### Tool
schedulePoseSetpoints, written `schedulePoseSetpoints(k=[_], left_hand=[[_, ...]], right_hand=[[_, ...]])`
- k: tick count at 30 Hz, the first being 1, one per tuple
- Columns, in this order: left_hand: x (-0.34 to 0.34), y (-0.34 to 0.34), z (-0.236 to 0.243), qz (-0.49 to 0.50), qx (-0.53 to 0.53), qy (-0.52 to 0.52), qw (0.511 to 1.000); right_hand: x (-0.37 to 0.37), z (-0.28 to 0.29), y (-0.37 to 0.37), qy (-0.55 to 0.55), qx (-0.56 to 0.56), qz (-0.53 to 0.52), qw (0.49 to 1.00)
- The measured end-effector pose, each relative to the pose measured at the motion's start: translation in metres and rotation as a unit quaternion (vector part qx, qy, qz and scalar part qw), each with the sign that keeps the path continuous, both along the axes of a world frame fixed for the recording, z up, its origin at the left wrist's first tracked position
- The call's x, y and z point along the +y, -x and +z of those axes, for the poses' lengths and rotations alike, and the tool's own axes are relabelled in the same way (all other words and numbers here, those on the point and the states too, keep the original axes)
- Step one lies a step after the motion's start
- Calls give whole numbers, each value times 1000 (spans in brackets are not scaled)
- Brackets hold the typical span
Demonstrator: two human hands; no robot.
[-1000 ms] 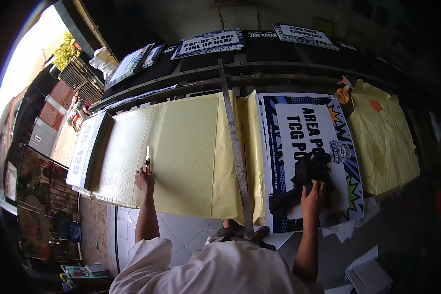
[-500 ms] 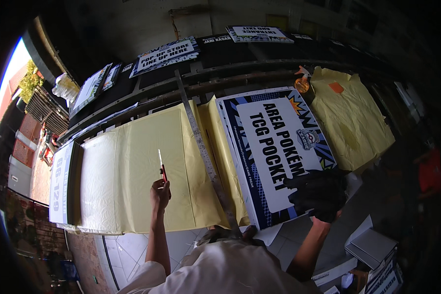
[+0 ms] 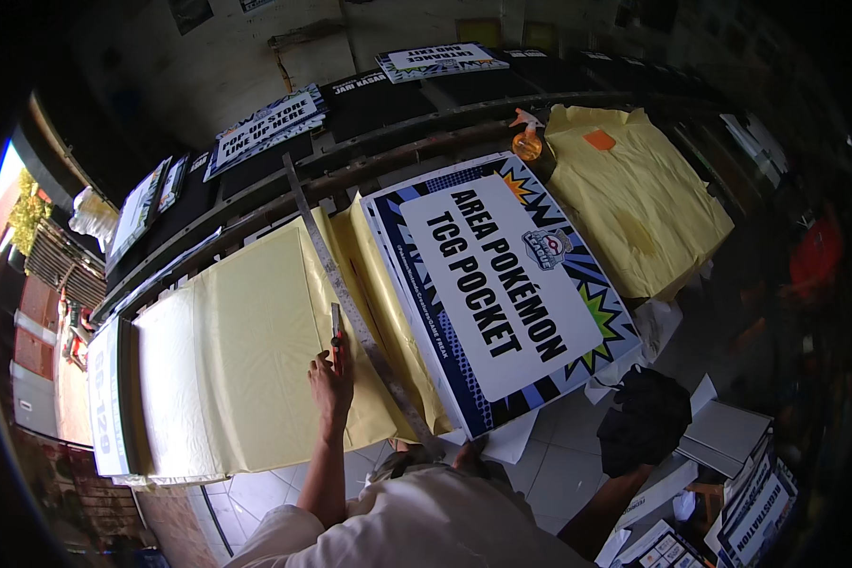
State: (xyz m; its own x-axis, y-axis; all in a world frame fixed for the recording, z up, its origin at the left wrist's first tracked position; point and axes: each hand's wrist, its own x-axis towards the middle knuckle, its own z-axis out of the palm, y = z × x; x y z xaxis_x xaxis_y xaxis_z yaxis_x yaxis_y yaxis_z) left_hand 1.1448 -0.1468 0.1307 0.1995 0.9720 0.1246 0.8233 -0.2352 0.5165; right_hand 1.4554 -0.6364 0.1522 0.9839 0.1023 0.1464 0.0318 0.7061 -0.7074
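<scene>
My left hand point(image 3: 329, 383) grips a red-and-black cutter knife point(image 3: 336, 333) with a long silver blade, over a yellow paper sheet point(image 3: 241, 350) just left of a long metal straightedge point(image 3: 312, 227). My right hand point(image 3: 625, 464) holds a bunched black cloth point(image 3: 644, 417) past the lower right edge of a stack of printed sign boards point(image 3: 492, 275); its fingers are mostly hidden by the cloth. The top board has large black lettering and a blue starburst border. A pale board point(image 3: 109, 398) lies at the sheet's left end.
More sign boards point(image 3: 265, 133) lie along the dark back rail point(image 3: 445, 95). An orange spray bottle point(image 3: 526, 142) stands beside crumpled yellow paper point(image 3: 634, 199). Grey boards and printed signs point(image 3: 757, 511) are piled at the lower right. A bright doorway point(image 3: 71, 379) is at the left.
The view has swung rightward. My right hand has lifted the black cloth off the top board and carried it right. My left hand with the knife has moved closer to the straightedge.
</scene>
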Motion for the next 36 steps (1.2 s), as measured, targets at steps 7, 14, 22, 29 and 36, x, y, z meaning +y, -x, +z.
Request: schedulePoseSetpoints(k=[7,14,22,29,36], left_hand=[[-55,-54,77,-113,-234,56,964],[-203,-118,89,-537,-134,-43,831],[-233,-153,32,-535,79,-68,839],[-232,-155,25,-543,77,-96,831],[-226,-151,41,-580,93,-132,799]], right_hand=[[-37,-19,-25,11,3,-12,1000],[-32,-2,-30,-38,-37,81,995],[-36,-14,-33,-71,-59,98,991],[-54,-37,-35,-122,1,139,983],[-37,-22,-38,-150,57,125,979]])
